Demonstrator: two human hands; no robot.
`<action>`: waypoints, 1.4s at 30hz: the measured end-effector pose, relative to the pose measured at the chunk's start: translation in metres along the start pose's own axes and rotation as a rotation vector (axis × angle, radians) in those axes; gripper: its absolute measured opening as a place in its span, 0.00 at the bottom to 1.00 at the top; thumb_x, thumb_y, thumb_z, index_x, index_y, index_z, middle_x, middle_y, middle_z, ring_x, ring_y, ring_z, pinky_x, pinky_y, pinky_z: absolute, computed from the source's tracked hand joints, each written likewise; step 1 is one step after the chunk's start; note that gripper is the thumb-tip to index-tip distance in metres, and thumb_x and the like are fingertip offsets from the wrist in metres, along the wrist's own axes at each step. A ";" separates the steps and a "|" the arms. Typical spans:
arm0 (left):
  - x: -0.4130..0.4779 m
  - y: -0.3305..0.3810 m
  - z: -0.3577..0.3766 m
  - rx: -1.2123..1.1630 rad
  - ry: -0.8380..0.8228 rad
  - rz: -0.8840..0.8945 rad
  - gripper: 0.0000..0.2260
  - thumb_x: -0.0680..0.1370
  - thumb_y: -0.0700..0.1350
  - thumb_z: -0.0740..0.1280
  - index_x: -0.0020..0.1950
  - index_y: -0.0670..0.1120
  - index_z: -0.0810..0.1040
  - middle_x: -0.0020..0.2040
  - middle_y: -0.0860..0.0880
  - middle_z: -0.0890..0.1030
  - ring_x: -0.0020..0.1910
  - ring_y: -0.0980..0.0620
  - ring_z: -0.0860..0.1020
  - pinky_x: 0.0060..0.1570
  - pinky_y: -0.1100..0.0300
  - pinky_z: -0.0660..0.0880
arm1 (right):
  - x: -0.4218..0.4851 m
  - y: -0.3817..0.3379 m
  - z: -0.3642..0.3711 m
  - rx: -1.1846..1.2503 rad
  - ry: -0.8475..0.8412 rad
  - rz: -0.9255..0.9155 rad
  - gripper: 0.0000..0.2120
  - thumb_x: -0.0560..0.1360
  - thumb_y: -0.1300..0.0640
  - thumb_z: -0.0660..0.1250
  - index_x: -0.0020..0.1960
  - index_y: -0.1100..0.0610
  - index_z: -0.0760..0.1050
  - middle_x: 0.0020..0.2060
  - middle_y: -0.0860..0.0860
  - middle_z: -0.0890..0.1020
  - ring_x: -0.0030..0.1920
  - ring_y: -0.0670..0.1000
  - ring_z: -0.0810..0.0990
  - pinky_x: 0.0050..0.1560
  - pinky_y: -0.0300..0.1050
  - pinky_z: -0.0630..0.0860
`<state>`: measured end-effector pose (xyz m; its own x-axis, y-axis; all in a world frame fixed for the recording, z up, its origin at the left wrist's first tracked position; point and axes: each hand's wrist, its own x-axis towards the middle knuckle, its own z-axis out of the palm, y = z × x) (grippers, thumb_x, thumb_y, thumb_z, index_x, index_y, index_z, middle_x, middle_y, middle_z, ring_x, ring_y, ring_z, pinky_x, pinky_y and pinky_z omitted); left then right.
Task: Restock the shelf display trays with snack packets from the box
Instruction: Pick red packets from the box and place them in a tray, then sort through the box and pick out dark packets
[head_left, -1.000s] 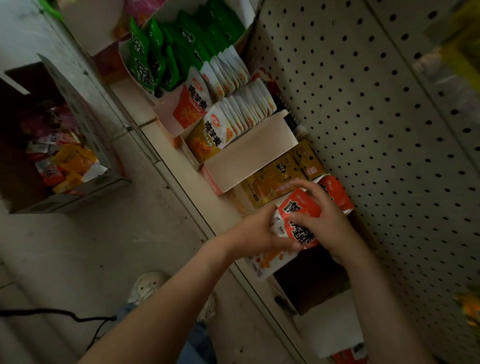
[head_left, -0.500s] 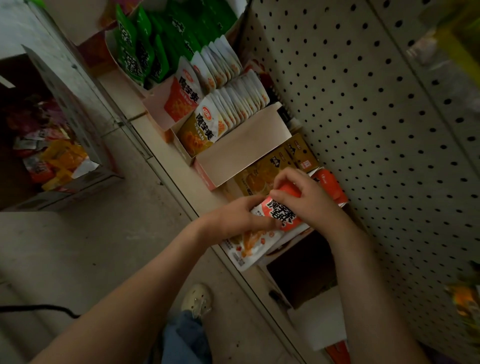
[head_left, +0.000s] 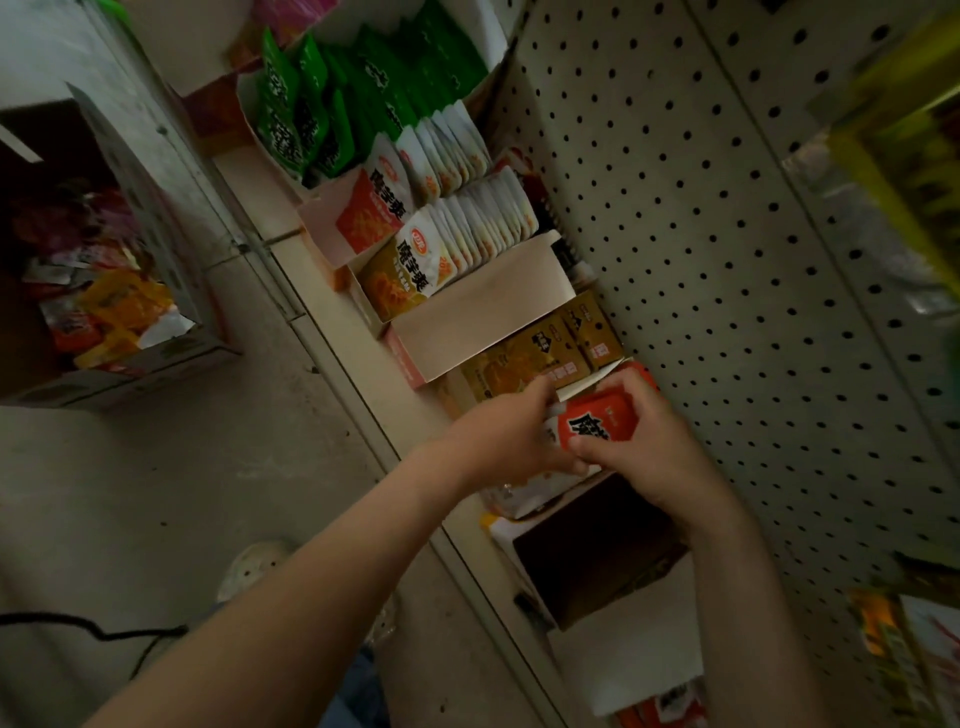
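**Q:** Head view: what is the state of the hands?
**A:** Both are clamped on one stack of red snack packets (head_left: 597, 421). The left hand (head_left: 498, 441) grips the side of the stack away from the pegboard panel (head_left: 727, 260). The right hand (head_left: 649, 457) grips the side nearest the panel, with the thumb across the front packet. The hands are together, thumbs almost touching.

**Q:** Where is the stack?
**A:** It is on the shelf (head_left: 337, 343) directly in front of the panel, at a white display tray (head_left: 592, 384). The stack leans, its lower ends pointing away from the panel toward the shelf's front edge. Whether it sits fully in the tray cannot be told, because the hands cover it.

**Q:** What else stands along the panel?
**A:** On one side of the stack:
- a tray of gold packets (head_left: 524, 358) just beside it
- upright rows of white-and-orange packets (head_left: 467, 228)
- green packets (head_left: 332, 109)

On the other side is a dark tray (head_left: 592, 545). Its contents cannot be made out.

**Q:** Where is the supply box?
**A:** An open cardboard box (head_left: 150, 364) stands on the floor, well apart from the panel. It holds loose yellow and red packets (head_left: 119, 306).
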<state>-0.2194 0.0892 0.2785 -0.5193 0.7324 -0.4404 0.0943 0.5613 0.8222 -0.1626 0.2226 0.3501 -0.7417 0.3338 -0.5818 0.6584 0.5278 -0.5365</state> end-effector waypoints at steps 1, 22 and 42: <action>0.005 0.005 0.005 0.033 0.062 0.017 0.28 0.71 0.58 0.73 0.63 0.47 0.67 0.58 0.50 0.77 0.54 0.49 0.77 0.50 0.57 0.75 | -0.001 0.001 -0.004 -0.066 0.052 -0.021 0.19 0.69 0.59 0.75 0.51 0.46 0.69 0.47 0.44 0.76 0.45 0.41 0.76 0.39 0.37 0.73; -0.001 0.004 0.070 -0.004 0.168 -0.126 0.14 0.79 0.41 0.62 0.65 0.44 0.69 0.61 0.43 0.74 0.59 0.45 0.74 0.55 0.54 0.73 | 0.047 0.056 0.039 -0.626 0.449 0.072 0.33 0.73 0.56 0.70 0.72 0.53 0.57 0.68 0.55 0.70 0.69 0.55 0.67 0.68 0.56 0.58; -0.095 -0.087 -0.121 -0.369 0.695 -0.365 0.08 0.80 0.46 0.60 0.55 0.47 0.77 0.43 0.49 0.80 0.42 0.50 0.78 0.42 0.56 0.73 | 0.014 -0.116 0.115 -0.408 0.660 -0.503 0.37 0.59 0.63 0.80 0.63 0.62 0.66 0.55 0.67 0.74 0.55 0.63 0.69 0.54 0.62 0.69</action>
<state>-0.2809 -0.0765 0.2923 -0.8761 0.0620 -0.4781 -0.3982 0.4662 0.7900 -0.2342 0.0767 0.3341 -0.9332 0.3019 0.1947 0.2359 0.9238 -0.3014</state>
